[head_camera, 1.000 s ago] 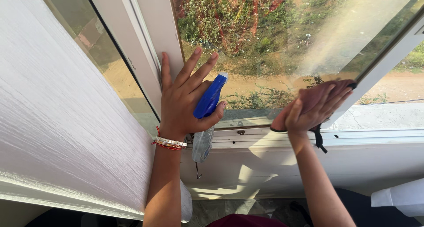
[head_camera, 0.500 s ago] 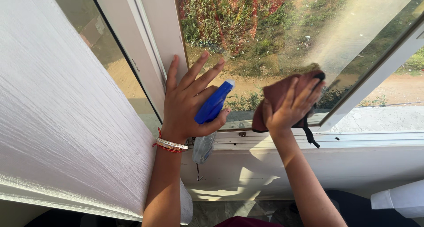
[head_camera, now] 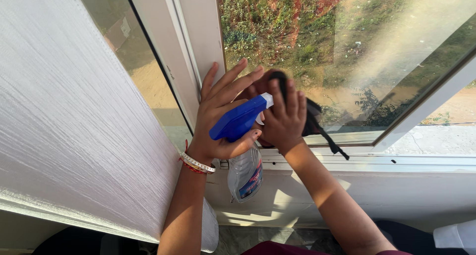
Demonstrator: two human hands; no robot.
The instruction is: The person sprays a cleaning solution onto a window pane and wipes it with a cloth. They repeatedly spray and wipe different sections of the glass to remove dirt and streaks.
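My left hand (head_camera: 218, 118) holds a clear spray bottle (head_camera: 245, 173) with a blue trigger head (head_camera: 239, 120), thumb under the head and fingers spread against the white window frame (head_camera: 201, 46). My right hand (head_camera: 283, 121) presses a dark reddish-brown cloth (head_camera: 311, 120) against the lower left of the window glass (head_camera: 347, 41), right beside the bottle's nozzle. A dark strap of the cloth hangs down over the sill. Bangles and a red thread circle my left wrist.
A white textured blind or curtain (head_camera: 64, 116) fills the left side. A white window sill (head_camera: 396, 160) runs below the glass. Outside are bushes and bare ground. Something white (head_camera: 456, 235) sits at the lower right corner.
My right hand slid the cloth leftward along the bottom of the glass until it met my left hand. The left hand and bottle tilted slightly, showing more of the bottle.
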